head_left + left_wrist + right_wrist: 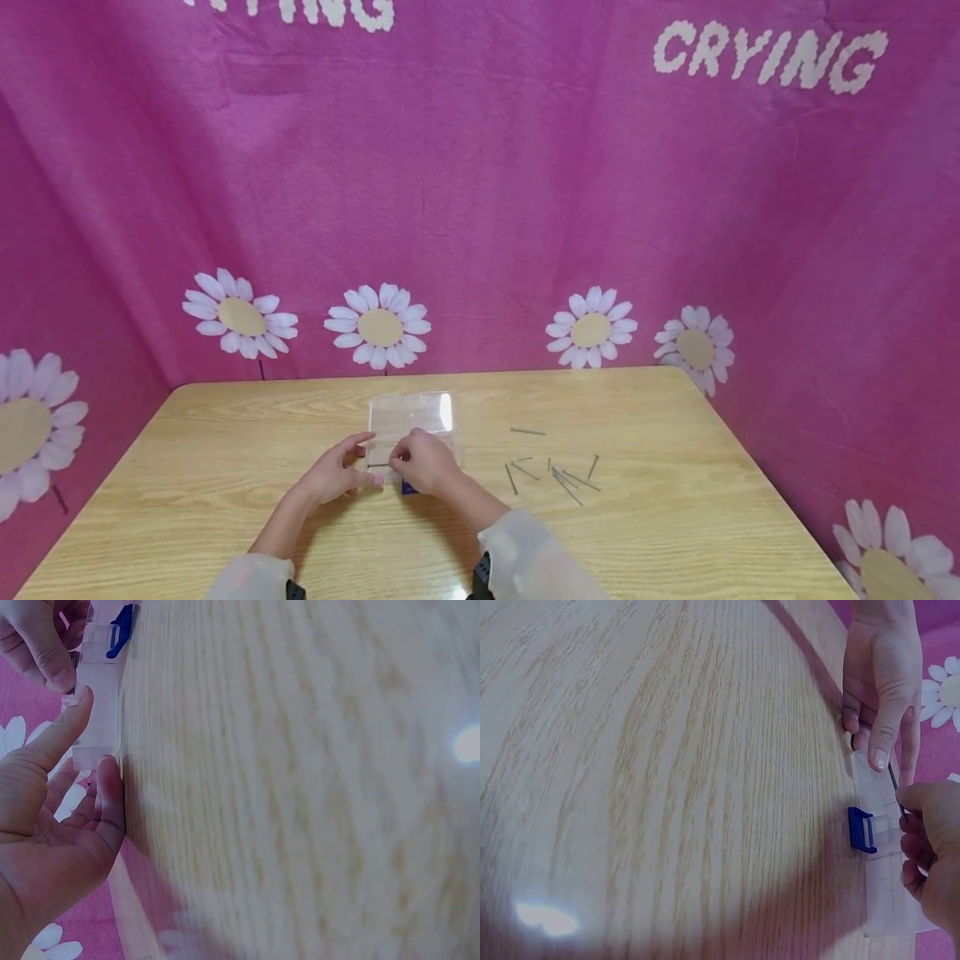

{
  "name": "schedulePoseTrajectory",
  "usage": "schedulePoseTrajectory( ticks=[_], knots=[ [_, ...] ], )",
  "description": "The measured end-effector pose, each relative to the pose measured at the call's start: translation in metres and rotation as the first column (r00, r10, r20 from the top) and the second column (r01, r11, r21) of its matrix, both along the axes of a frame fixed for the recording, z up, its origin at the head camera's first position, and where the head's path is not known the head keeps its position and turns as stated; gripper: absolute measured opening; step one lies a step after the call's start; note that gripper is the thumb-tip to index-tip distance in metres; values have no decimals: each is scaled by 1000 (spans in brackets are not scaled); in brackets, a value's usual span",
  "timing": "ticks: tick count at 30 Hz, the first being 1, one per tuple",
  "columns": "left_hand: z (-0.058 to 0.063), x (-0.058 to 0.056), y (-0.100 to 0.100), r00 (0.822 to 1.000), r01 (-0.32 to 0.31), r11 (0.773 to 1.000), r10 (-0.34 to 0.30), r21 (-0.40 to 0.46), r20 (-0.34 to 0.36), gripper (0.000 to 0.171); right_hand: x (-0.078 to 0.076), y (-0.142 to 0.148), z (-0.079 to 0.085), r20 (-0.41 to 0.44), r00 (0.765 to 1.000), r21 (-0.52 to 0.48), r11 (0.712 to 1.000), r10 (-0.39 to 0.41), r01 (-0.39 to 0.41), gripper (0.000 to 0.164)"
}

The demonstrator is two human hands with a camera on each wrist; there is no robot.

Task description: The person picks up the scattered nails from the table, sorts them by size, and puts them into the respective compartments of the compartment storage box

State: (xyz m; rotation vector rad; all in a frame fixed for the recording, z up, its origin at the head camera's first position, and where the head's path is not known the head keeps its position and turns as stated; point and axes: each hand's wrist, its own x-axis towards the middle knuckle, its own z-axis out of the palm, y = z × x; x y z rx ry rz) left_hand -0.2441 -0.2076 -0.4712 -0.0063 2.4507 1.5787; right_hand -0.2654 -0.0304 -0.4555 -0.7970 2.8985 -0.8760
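A clear plastic box (889,900) lies on the table with its see-through lid (408,410) raised at the back. On its front wall is a blue latch (859,829). My left hand (333,475) holds the box's left end, thumb over the front edge and fingers at the end wall. Between thumb and fingers of my right hand (427,461) I pinch a thin dark nail (378,465). It lies level over the box, pointing toward the left hand. The right hand covers part of the box in the head view.
To the right of the box several nails lie scattered on the wooden table (637,517). One nail (528,432) sits apart, farther back. A pink cloth (480,208) with white flowers hangs behind and at both sides of the table.
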Motion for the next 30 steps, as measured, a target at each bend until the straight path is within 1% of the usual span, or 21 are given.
schedulePoseTrajectory(
  ticks=[8, 15, 19, 23, 26, 30],
  knots=[
    [-2, 0, 1, 1000, 11, 1000, -11, 8, -9, 78, -2, 1, -5, -12, 1000, -11, 1000, -11, 10, 15],
    [-1, 1, 0, 1000, 11, 1000, -10, 5, -20, 78, -2, 4, 0, 6, 1000, -79, 997, -2, 2, 17],
    [0, 0, 1, 1000, 17, 1000, -17, -2, -23, 79, -5, 13, 6, 25, 1000, -72, 997, -11, 13, 17],
    [2, 1, 2, 1000, -1, 1000, 0, -24, -7, 79, -9, 22, 12, 57, 998, -84, 996, -20, 25, 17],
    [3, 1, 2, 1000, -14, 999, 14, -37, 10, 79, -12, 30, 13, 72, 997, -100, 994, -29, 37, 17],
    [2, 1, 2, 1000, -10, 999, 11, -38, 18, 80, -17, 42, 13, 80, 995, -104, 993, -54, 63, 17]
  ],
)
